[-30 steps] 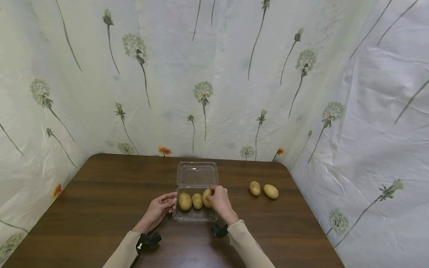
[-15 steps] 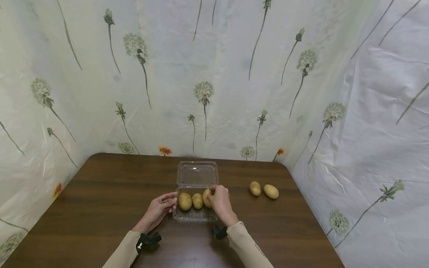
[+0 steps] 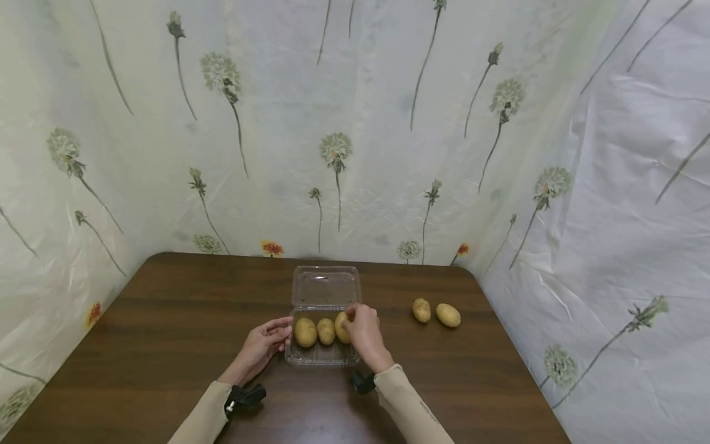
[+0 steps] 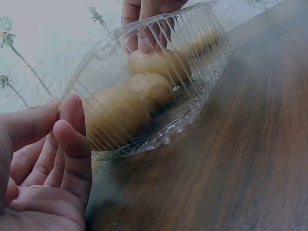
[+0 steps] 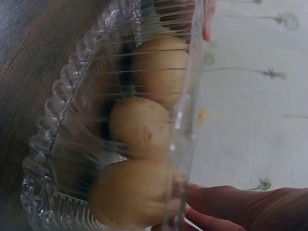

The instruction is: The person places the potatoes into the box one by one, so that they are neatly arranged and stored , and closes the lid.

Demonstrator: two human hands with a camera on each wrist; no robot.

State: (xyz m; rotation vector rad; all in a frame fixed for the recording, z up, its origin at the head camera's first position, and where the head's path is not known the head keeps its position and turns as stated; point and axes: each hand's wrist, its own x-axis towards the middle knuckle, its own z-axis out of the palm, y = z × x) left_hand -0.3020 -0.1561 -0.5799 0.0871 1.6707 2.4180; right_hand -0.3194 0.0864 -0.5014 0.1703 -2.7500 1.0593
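A clear plastic clamshell container (image 3: 322, 361) stands on the table, its lid (image 3: 326, 287) laid back. Three potatoes sit in a row inside: a left one (image 3: 305, 333), a smaller middle one (image 3: 326, 332) and a right one (image 3: 341, 328). With thumb and fingertips, my left hand (image 3: 259, 348) pinches the container's left rim; the left wrist view shows that hand (image 4: 50, 173) at the rim (image 4: 159, 18). My right hand (image 3: 366, 333) reaches over the right side and holds the right potato, partly covering it. In the right wrist view, the ribbed wall blurs this potato (image 5: 130, 195).
Two more potatoes, one (image 3: 421, 311) beside the other (image 3: 448, 315), lie on the dark wooden table (image 3: 183, 320) to the right of the container. A flower-printed sheet (image 3: 377, 160) hangs behind the table's far edge. Black straps with cameras (image 3: 244, 396) sit on the wrists.
Hands, container and potatoes keep their places. The whole head view has only shifted very slightly.
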